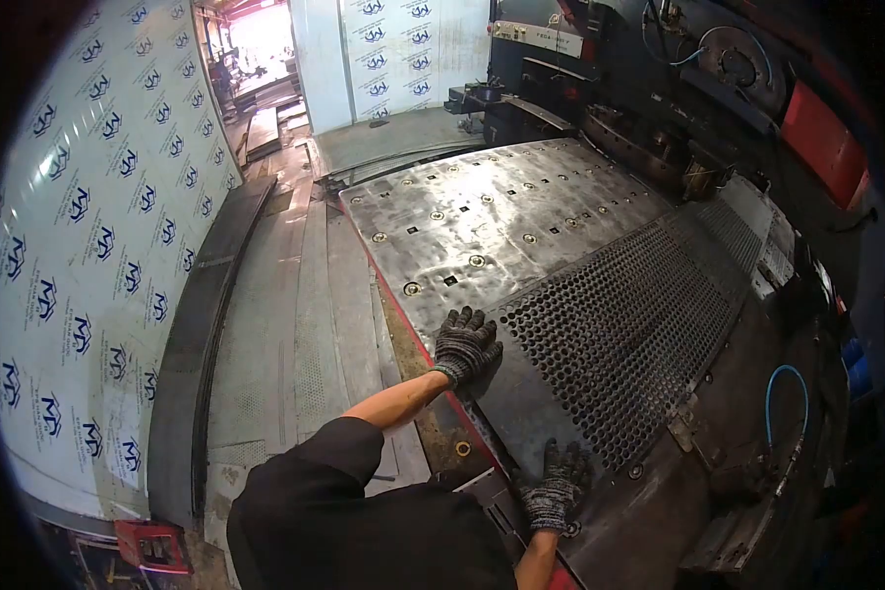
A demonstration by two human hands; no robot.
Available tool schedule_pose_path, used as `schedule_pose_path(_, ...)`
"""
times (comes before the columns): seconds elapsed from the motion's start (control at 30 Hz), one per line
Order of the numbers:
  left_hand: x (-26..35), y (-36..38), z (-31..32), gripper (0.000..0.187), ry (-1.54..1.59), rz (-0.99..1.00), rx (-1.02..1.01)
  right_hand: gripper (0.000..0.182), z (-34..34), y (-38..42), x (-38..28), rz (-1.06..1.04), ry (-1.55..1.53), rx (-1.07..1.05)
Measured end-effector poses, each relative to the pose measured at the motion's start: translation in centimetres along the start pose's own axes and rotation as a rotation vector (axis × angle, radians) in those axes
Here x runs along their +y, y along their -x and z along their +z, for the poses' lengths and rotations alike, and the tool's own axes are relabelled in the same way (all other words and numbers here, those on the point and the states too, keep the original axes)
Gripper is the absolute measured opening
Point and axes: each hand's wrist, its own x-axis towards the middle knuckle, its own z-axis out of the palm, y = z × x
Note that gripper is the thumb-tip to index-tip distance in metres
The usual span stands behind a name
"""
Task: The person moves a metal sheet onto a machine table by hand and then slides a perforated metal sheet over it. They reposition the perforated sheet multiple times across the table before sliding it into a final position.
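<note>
My left hand (467, 346), in a grey knitted work glove, lies palm down with fingers spread on the plain margin of a perforated metal sheet (521, 398). My right hand (558, 484), gloved alike, rests with its fingers stretched out on the same margin, closer to my body. Neither hand is wrapped round anything. Rows of round holes cover the sheet from beside my hands toward the machine. Beneath it is a steel machine table (433, 236) with round fittings and small square holes, partly hidden by the sheet.
A large dark machine (639, 108) stands at the far right. A blue hose (787, 372) loops at the right. On the left, panels with printed film (98, 226) lean above stacked dark sheets (206, 324). Metal strips (305, 324) lie on the floor beside the table's red edge.
</note>
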Motion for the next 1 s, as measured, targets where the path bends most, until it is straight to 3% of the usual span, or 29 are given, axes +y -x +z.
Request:
schedule_pose_path(0.1, -0.2, 0.2, -0.3, 0.058, -0.003, -0.001, -0.011, 0.100, 0.1, 0.3, -0.2, -0.027, 0.004, 0.039)
schedule_pose_path(0.57, -1.0, 1.4, -0.5, 0.058, -0.020, -0.024, -0.011, 0.107, -0.1, 0.7, -1.6, 0.060, 0.028, -0.164)
schedule_pose_path(0.7, -1.0, 1.8, -1.4, 0.059, -0.019, -0.022, -0.057, 0.107, 0.5, 1.5, -1.7, 0.035, 0.019, -0.106)
schedule_pose_path(1.0, -1.7, 2.4, -1.0, 0.051, -0.046, 0.055, 0.101, 0.111, -0.4, 1.6, -2.4, 0.031, 0.032, -0.155)
